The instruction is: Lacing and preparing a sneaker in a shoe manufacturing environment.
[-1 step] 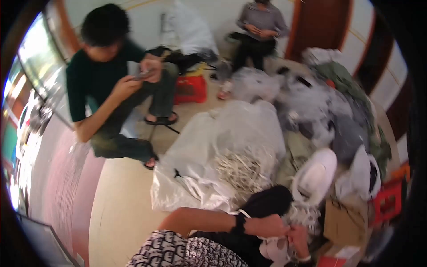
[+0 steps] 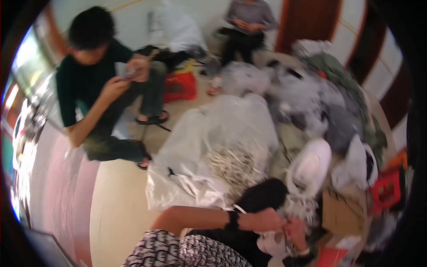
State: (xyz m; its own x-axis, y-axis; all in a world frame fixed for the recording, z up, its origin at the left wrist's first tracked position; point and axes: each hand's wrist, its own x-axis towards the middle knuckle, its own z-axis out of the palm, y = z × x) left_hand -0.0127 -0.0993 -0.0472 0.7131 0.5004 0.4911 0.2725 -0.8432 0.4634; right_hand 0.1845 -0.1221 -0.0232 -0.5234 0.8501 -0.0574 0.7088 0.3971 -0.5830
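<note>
My left hand [image 2: 270, 220], with a black band on its wrist, is closed, its fingertips pinched toward my right hand. My right hand [image 2: 296, 233] is closed too, fingers bent, meeting the left at the lower right of the view. Just below them a pale, rounded piece [image 2: 272, 244] hangs over my dark-clad lap; its kind is unclear. What lies between the fingertips is too small and blurred to make out. Beside my right hand lies a heap of white looped pieces [image 2: 301, 208]. A large white oval shell [image 2: 310, 167] stands beyond it.
A clear plastic sack [image 2: 218, 129] holds a pile of off-white strips [image 2: 235, 167]. Plastic bags [image 2: 307, 95] crowd the far right. Nearer on the right are a cardboard box [image 2: 342, 213] and a red stool [image 2: 386, 193]. A seated person [image 2: 95, 75] holds a phone; another [image 2: 249, 22] sits farther back.
The whole view has shifted slightly, so things sit a little farther left. My hands stay together at the same place over the pale piece.
</note>
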